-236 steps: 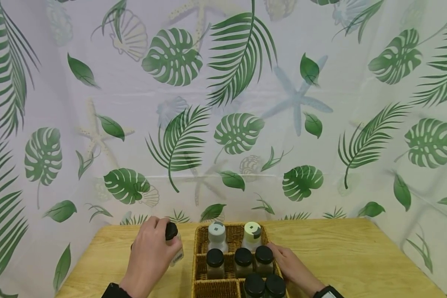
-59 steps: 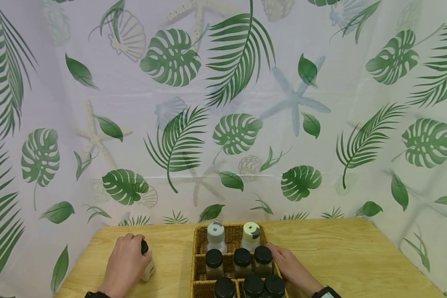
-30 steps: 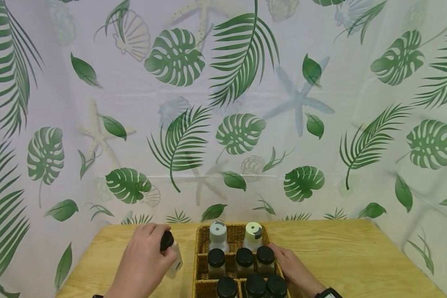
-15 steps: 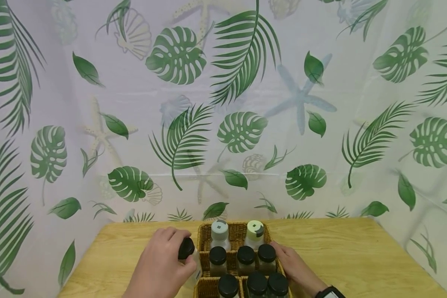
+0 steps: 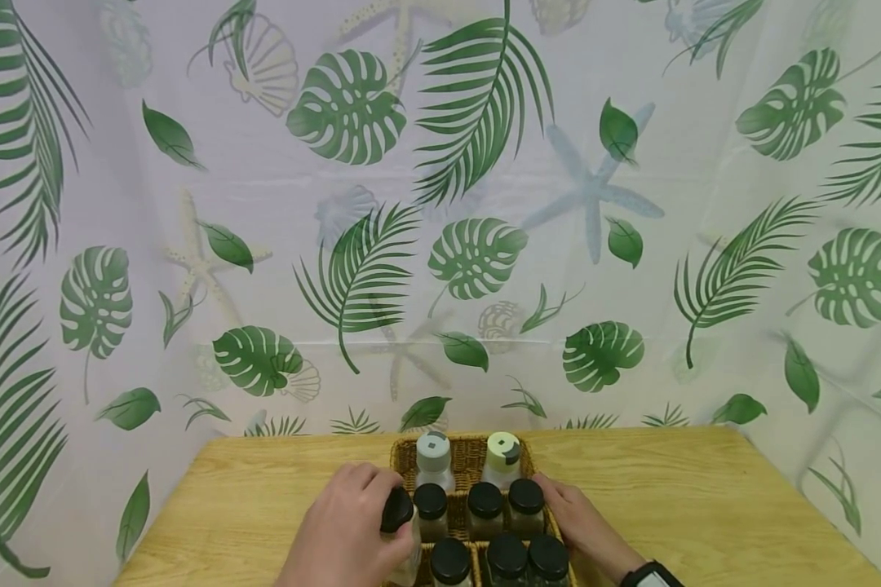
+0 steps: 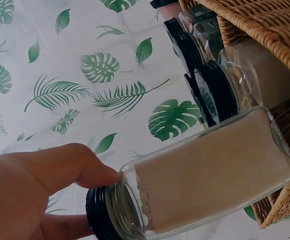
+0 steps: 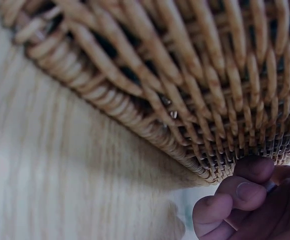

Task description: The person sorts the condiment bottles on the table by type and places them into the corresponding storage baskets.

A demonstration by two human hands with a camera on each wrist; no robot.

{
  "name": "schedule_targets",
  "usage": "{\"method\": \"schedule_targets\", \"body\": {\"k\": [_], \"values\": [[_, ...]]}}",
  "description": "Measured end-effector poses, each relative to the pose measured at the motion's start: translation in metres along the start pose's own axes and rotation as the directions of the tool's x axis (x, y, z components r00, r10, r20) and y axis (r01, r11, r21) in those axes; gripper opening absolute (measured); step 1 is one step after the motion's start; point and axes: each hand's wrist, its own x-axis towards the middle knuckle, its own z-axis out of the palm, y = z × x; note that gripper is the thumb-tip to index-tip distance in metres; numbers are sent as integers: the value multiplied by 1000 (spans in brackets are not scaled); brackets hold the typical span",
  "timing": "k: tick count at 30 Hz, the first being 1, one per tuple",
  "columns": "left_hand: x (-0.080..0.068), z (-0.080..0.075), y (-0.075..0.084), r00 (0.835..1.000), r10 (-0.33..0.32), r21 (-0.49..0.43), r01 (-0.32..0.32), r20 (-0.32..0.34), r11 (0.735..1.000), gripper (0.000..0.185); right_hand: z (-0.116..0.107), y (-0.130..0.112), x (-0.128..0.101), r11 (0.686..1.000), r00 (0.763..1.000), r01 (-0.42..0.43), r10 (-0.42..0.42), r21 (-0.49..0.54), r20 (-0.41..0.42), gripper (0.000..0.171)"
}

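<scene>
My left hand pinches the black lid of a square glass spice jar filled with beige powder. In the left wrist view the jar is tilted, its base at the basket's woven rim. The brown wicker basket has compartments holding several black-lidded jars and two pale-capped ones, a white-capped jar and a yellow-capped jar. My right hand holds the basket's right side. In the right wrist view its curled fingers are against the woven wall.
The basket stands on a light wooden table. A white curtain printed with green leaves, shells and starfish hangs behind the table's far edge. My right wrist wears a dark-banded watch.
A black-lidded jar now stands in the front left compartment, unlike at first. My left hand has brought another jar from the left of the table to the basket. The right hand stays put.
</scene>
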Motion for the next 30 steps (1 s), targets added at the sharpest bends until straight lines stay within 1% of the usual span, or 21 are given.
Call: {"method": "schedule_targets", "body": {"k": [2,7,14,22,27,30], "values": [[0,3,0,1000,20,7,-20,-3,1000,28,0,0,0,1000,1000,0,0,1,-3,65],[1,9,2,999,52,8,-53,13,999,29,0,0,-1,1000,1000,5,-5,4,-6,65],[2,17,5,997,67,15,-67,34,998,32,1,-1,-3,1000,1000,9,-9,-4,-19,62],[1,30,0,996,44,22,-46,83,999,37,2,0,-2,1000,999,-7,7,-17,-38,63],[2,39,-3,991,-1,19,-1,131,1000,39,2,0,0,1000,999,-20,19,-15,-49,64],[2,44,-5,987,-16,17,14,161,1000,39,2,1,-1,1000,999,-14,13,-10,-36,64]]}}
